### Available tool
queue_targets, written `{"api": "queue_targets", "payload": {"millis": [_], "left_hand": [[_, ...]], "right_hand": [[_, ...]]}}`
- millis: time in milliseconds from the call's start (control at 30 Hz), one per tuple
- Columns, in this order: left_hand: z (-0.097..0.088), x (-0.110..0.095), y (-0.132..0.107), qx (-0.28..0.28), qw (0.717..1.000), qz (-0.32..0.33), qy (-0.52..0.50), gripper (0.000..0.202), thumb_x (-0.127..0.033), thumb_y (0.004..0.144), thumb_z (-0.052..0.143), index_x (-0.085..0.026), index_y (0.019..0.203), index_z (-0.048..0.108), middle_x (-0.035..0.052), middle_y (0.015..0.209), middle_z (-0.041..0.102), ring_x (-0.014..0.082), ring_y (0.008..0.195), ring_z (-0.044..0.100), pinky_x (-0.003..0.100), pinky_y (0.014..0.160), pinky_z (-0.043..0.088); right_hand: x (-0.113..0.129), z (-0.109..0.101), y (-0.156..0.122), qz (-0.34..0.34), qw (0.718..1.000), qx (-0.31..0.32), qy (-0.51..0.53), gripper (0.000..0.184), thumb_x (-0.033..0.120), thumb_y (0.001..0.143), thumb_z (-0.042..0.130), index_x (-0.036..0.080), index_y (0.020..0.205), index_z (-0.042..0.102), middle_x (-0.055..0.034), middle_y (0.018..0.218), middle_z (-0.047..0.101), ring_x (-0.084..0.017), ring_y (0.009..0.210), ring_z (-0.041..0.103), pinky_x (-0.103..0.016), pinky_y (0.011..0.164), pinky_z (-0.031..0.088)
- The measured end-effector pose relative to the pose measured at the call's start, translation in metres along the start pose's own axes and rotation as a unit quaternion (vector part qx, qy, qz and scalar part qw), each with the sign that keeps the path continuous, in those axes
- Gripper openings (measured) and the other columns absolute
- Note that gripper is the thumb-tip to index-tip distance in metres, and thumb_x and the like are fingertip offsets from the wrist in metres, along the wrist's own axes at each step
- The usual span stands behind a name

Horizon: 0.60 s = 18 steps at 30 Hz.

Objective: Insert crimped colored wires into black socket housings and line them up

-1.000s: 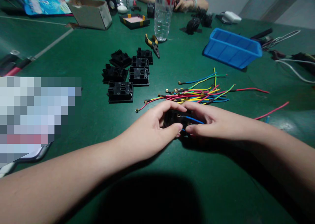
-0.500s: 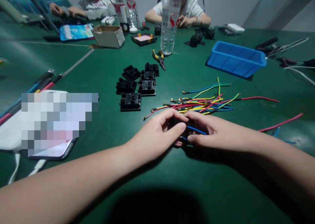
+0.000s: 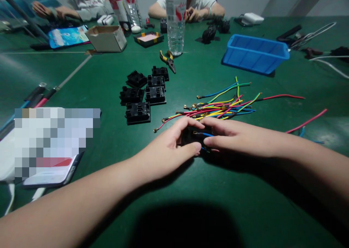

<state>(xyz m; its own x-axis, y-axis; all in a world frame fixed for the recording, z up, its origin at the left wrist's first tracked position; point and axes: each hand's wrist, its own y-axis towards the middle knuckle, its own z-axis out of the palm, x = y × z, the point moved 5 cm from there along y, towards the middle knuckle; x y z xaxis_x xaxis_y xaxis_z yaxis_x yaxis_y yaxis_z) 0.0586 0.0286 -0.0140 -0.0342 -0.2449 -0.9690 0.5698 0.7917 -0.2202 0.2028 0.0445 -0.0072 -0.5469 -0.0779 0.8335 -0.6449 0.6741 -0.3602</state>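
My left hand (image 3: pixel 169 148) and my right hand (image 3: pixel 233 137) meet over a small black plastic connector block (image 3: pixel 192 135) on the green table. Both hands are closed round it, thumbs and forefingers pinching its sides. A blue wire (image 3: pixel 205 134) runs across the block's top under my right fingers. Just beyond the hands lies a loose bundle of coloured wires (image 3: pixel 220 108) with metal terminals. Several more black connector blocks (image 3: pixel 144 91) lie in a group farther left.
A blue plastic bin (image 3: pixel 255 54), pliers (image 3: pixel 168 60), a water bottle (image 3: pixel 176 20) and a cardboard box (image 3: pixel 107 38) sit farther back. A phone (image 3: pixel 51 175) lies at the left. Two other people work at the far edge. Red wires (image 3: pixel 307 122) trail at the right.
The camera view has shifted slightly. My hands stay on the block, with my fingers shifted a little on the blue wire.
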Motion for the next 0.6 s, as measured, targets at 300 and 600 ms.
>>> {"api": "queue_targets", "payload": {"millis": [300,600], "left_hand": [[-0.0001,-0.0004,0.0033,0.024,1.0,0.012,-0.016,0.03,-0.007,0.08,0.057,-0.018,0.107,0.049,0.0015,0.103,0.053,0.0124,0.085,0.056,0.03,0.08,0.05],[-0.0008,-0.0005,-0.0003,0.003,0.998,0.035,0.043,0.031,-0.01,0.081,0.057,-0.021,0.11,0.051,0.0005,0.103,0.055,0.0143,0.091,0.056,0.032,0.084,0.048]], "right_hand": [[-0.0073,0.0022,0.0041,0.007,1.0,-0.006,-0.012,0.034,0.037,0.084,0.058,0.019,0.112,0.054,-0.0039,0.093,0.063,-0.015,0.071,0.056,-0.025,0.059,0.044],[-0.0075,0.0008,0.0042,-0.013,1.0,-0.018,-0.008,0.035,0.034,0.078,0.065,0.019,0.109,0.058,-0.0035,0.093,0.065,-0.018,0.08,0.058,-0.028,0.068,0.046]]}}
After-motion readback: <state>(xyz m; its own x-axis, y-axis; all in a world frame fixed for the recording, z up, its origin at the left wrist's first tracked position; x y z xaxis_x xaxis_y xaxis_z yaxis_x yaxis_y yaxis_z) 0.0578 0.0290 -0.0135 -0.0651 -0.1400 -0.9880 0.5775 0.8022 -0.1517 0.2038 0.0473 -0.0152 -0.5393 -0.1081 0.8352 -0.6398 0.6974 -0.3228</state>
